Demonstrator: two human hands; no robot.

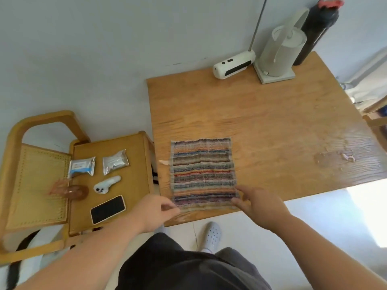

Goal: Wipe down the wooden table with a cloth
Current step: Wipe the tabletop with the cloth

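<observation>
- Chair (37, 185), far left: its seat, just beside the worktop's left edge, carries two foil sachets (98, 165), a small white toy (106, 184), a brown glossy object (76, 191) and a phone (108, 209) lying face up. All are off the surface to be wiped and do not obstruct.
- Left hand (156, 212): fingers drawn together at the cloth's near left corner, apparently pinching it; the contact is blurred, so the grip cannot be told for certain.
- Cloth (204, 173): a striped, loosely woven square spread flat on the near left part of the worktop, its near edge close to the worktop's front edge. It looks thin, light and limp, and should crumple or fold at a touch; the near corners or a bunched middle seem the best places to take hold.
- Right hand (261, 206): fingers spread and half open, fingertips touching the cloth's near right corner, nothing closed in the hand.
- Worktop (272, 122): bare wood, mostly clear, with a rough, scuffed patch (335, 158) near the right edge that may snag the weave.
- Far right corner: a white gadget (233, 64), a pale kettle (280, 51) on its base and a dark bottle (316, 30) stand close together; wiping there means going around them.
</observation>
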